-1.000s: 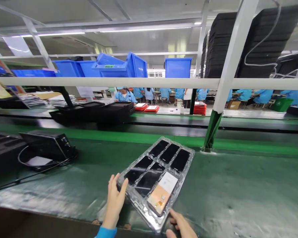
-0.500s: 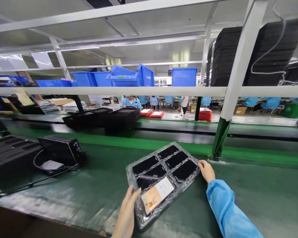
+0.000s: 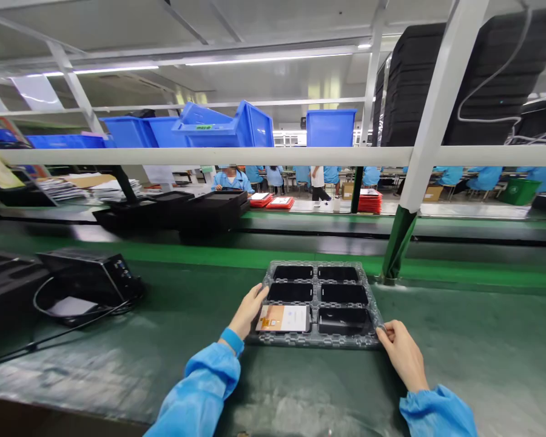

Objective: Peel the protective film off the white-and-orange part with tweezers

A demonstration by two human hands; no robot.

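A clear plastic tray [image 3: 316, 340] lies squarely in front of me on the green work surface. Several phone screens sit in its pockets. Most show a glossy black face, such as the black screen [image 3: 344, 320] at near right. One screen [image 3: 283, 318] at near left lies the other way up, with an orange and white back. My left hand [image 3: 248, 312] grips the tray's left edge, thumb on top. At the near right corner, my right hand [image 3: 403, 352] pinches the rim. The fingers beneath the tray are hidden on both sides.
A black box-shaped device [image 3: 88, 276] with cables stands left on the green mat [image 3: 164, 358]. A white and green post [image 3: 398, 243] rises behind the tray. Black trays [image 3: 213, 212], blue bins [image 3: 330, 127] and red stacks [image 3: 370, 200] are farther back. A co-worker [image 3: 232, 179] sits opposite.
The tray has turned from a slant to square with the bench and now lies farther from me. Both hands moved with it, the left going forward and the right coming nearer.
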